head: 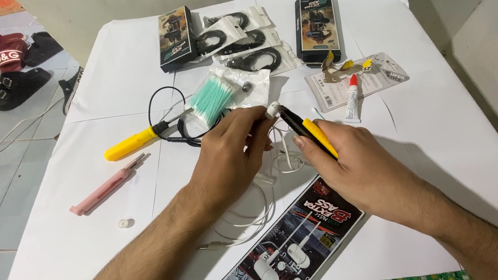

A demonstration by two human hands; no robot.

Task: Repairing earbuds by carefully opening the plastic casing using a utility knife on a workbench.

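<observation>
Left hand [226,154] pinching a small white earbud [272,111] between thumb and fingertips, near the middle of the table [444,139], just in front of the swab pack [220,97]. Right hand [354,160] closed round yellow-handled pliers [309,131], black tips meeting the earbud from the right. Cannot tell whether the tips are actually biting the shell or only touching it.

Earbud's white cable [256,209] trailing down in loops under both wrists toward the near edge, plug end lying beside the earphone box [289,245] at the near edge.

Judging good practice here: keeping the earbud fixed in the left pinch, working the pliers with light pressure only, since a thin plastic shell probably cracks easily; keeping the cable slack so nothing tugs the piece out of line.

Pose: both forearms coming in from the near edge and converging; left wrist bent slightly inward, fingers curled; right hand palm-down, index finger lying along the handle.

Also lying about: yellow screwdriver [130,143] and pink tool [107,187] toward the left edge, glue tube [351,96] right of centre, two dark boxes [176,38] and bagged black earpieces [248,39] along the far edge.
</observation>
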